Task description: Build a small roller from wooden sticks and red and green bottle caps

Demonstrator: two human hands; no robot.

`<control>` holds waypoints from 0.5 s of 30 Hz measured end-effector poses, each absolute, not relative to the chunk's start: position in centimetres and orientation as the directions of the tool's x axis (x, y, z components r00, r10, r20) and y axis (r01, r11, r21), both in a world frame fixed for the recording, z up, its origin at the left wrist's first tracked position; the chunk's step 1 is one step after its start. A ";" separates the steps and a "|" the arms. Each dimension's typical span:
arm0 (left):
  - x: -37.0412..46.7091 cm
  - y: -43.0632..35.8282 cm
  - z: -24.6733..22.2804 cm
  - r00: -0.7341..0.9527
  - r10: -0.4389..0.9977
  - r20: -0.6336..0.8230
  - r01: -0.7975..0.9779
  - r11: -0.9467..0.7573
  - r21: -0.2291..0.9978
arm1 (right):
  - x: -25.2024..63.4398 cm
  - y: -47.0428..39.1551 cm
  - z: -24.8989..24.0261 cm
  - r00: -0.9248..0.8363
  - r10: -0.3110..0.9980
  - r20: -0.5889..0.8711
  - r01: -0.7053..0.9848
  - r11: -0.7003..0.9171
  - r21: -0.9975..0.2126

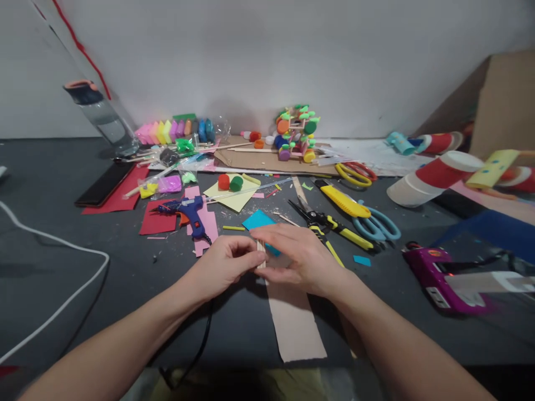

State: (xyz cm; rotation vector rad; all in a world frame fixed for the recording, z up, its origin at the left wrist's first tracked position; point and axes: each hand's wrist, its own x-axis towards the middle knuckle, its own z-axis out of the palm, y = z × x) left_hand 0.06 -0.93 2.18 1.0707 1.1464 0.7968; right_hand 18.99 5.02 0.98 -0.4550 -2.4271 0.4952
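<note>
Between my two hands is a small upright bundle of pale wooden sticks (pixel 261 254). My left hand (pixel 228 259) pinches it from the left with thumb and curled fingers. From the other side my right hand (pixel 298 256) holds it, fingers across the top and thumb underneath. A beige strip of card (pixel 295 323) lies below my right hand. Behind the fingers is a blue paper piece (pixel 257 218), partly covered. To the left, a blue glue gun (pixel 190 214) rests on pink paper (pixel 207 220).
Black-and-yellow pliers (pixel 317 218), a yellow utility knife (pixel 343 200) and blue-handled scissors (pixel 378 220) lie to the right. Further right are a purple device (pixel 438 278) and a red-white paper cup (pixel 434 178). A colourful stick model (pixel 296 133) and a water bottle (pixel 102 120) stand behind.
</note>
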 end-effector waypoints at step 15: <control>-3.4 -2.1 5.2 -0.116 0.993 -0.028 0.012 0.030 0.999 | 20.8 8.4 1.1 -0.374 0.731 0.571 0.435 0.682 -0.587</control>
